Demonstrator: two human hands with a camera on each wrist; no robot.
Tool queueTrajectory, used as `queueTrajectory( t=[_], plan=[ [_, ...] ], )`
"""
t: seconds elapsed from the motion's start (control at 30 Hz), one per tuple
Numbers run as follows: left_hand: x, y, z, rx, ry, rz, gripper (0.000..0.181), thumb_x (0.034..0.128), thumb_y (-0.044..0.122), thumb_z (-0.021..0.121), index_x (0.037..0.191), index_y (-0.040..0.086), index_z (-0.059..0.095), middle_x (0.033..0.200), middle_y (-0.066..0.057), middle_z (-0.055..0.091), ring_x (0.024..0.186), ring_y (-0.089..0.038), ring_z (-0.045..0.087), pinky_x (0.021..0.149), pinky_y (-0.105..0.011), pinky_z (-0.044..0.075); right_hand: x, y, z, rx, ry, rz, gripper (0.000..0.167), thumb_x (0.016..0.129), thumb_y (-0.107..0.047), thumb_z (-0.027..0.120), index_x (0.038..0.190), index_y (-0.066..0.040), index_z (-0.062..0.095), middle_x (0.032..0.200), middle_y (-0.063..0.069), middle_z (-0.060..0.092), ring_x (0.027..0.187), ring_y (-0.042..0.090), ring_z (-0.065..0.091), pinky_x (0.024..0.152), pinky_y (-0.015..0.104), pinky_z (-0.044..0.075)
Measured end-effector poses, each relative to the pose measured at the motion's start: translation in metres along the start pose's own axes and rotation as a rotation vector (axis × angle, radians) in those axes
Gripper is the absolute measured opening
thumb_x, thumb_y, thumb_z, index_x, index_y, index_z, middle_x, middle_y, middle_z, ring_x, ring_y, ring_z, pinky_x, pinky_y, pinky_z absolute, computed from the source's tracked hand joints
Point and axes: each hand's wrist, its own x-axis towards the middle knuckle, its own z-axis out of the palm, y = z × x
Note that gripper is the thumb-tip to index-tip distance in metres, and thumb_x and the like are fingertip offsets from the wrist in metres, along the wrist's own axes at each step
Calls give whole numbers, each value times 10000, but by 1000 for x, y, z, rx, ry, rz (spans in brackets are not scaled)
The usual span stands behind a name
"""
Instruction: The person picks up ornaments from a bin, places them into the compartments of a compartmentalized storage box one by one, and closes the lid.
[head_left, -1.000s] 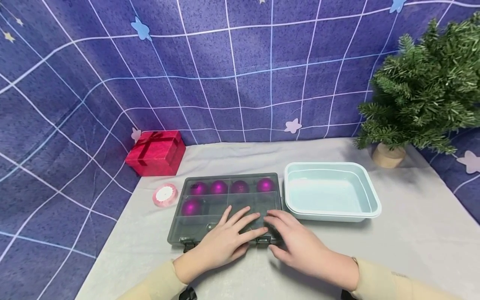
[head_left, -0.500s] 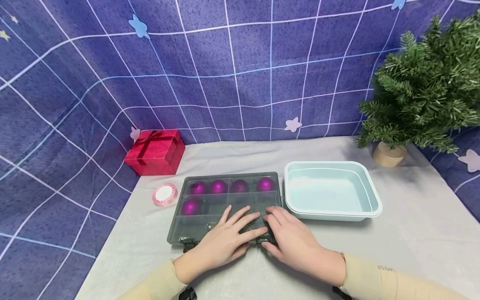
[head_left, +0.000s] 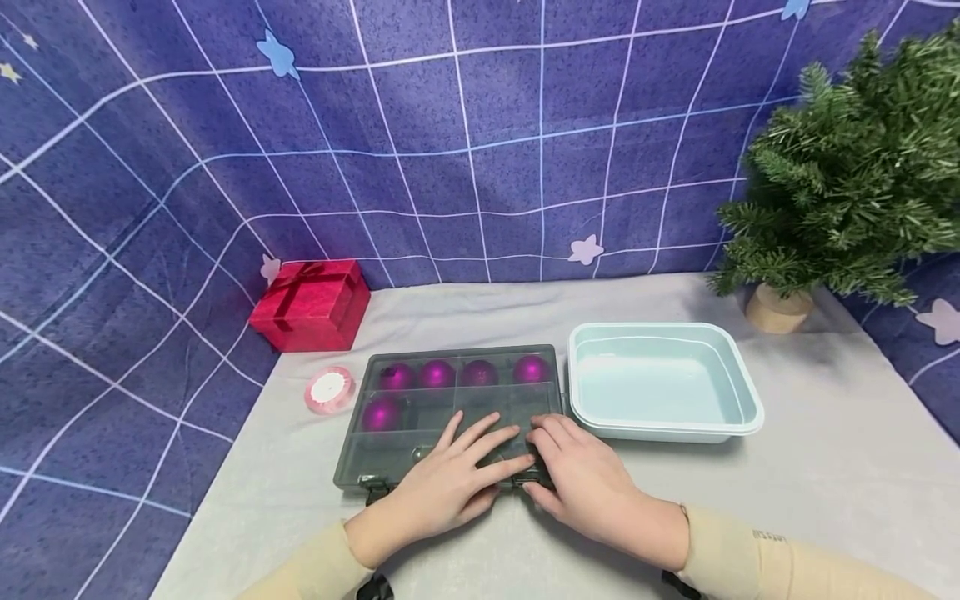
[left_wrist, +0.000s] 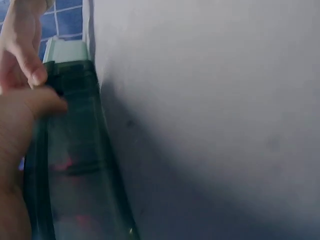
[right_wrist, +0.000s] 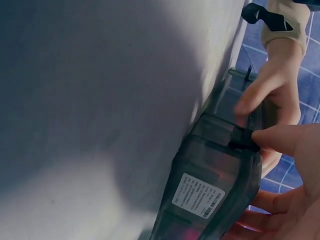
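A dark translucent compartment storage box (head_left: 427,412) lies flat on the table with its lid down. Several shiny purple balls (head_left: 531,369) show through the lid, in its back and left compartments. My left hand (head_left: 450,483) rests on the lid with fingers spread, its thumb at the front edge. My right hand (head_left: 588,479) grips the front right part of the box: fingers on the lid, thumb against the black right latch (right_wrist: 243,139). The left latch (head_left: 377,492) sticks out at the front. A white printed label (right_wrist: 198,195) shows on the box side in the right wrist view.
A pale blue plastic tray (head_left: 663,433) stands close to the box's right. On the left are a pink ribbon roll (head_left: 330,390) and a red gift box (head_left: 311,307). A small artificial fir tree (head_left: 847,175) stands at the back right, before a blue gridded cloth (head_left: 495,125).
My right hand has shifted slightly left, bringing its thumb in against the right latch. It barely moves over the last half second. My left hand stays in place on the lid.
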Motion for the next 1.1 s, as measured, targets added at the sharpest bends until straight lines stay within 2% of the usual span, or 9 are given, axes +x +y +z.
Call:
queueTrajectory(
  t=[0.17,0.33,0.43,0.53,0.6,0.67,0.8,0.93,1.1],
  plan=[
    [-13,-8,-15,-204,79,-130,421,932,239,730,1346,208,662,1431,4,577,1401,-277,445,1126,-600,316,1,0,0,26,-11,14,553,819,-397,834,1200,-40,653,1305,118,613,1232,272,566,991,390,501],
    [-38,-29,-44,-219,221,-329,364,895,118,746,1257,108,704,1305,-61,651,1246,-262,581,1047,-478,441,-1,1,1,21,-5,7,567,825,-392,824,1228,-32,652,1334,132,612,1260,276,555,1019,388,482],
    [-62,-44,-63,-233,257,-533,411,866,81,771,1268,61,687,1303,-127,651,1241,-329,582,1015,-529,446,-2,2,3,24,8,4,569,820,-389,828,1228,-34,651,1335,129,610,1259,274,556,1014,390,485],
    [-85,-55,-77,-344,249,-785,496,876,82,770,1338,-10,615,1353,-227,603,1255,-437,552,992,-577,462,-3,4,4,40,20,7,568,812,-380,836,1226,-39,649,1338,123,604,1257,273,557,1003,396,493],
    [-97,-61,-81,-497,231,-932,565,905,97,748,1409,-44,536,1395,-278,550,1252,-454,545,942,-506,519,-3,4,5,50,26,9,565,809,-373,841,1224,-41,648,1337,120,601,1255,272,558,993,400,500],
    [-104,-67,-79,-686,232,-1025,615,934,84,707,1468,-71,445,1426,-315,492,1161,-370,604,857,-395,552,-3,5,5,56,32,8,561,805,-367,845,1218,-43,648,1333,118,601,1251,272,560,986,403,504],
    [-111,-78,-68,-977,254,-1108,646,970,71,643,1529,-60,346,1469,-318,426,922,-86,579,636,-241,472,-3,7,4,66,35,12,558,797,-366,848,1214,-52,651,1330,111,601,1247,269,562,985,406,505],
    [-115,-83,-60,-1027,277,-1124,627,962,55,643,1518,-47,372,1474,-298,423,819,-50,547,554,-212,406,-3,7,4,80,22,24,552,798,-372,841,1224,-76,652,1345,97,594,1259,258,554,999,402,496],
    [-116,-85,-59,-1041,294,-1138,648,936,45,663,1515,-36,381,1466,-270,436,930,-59,591,575,-226,431,-4,7,4,95,19,41,551,791,-367,846,1226,-91,650,1353,90,590,1270,256,548,1001,405,495]
  ],
)
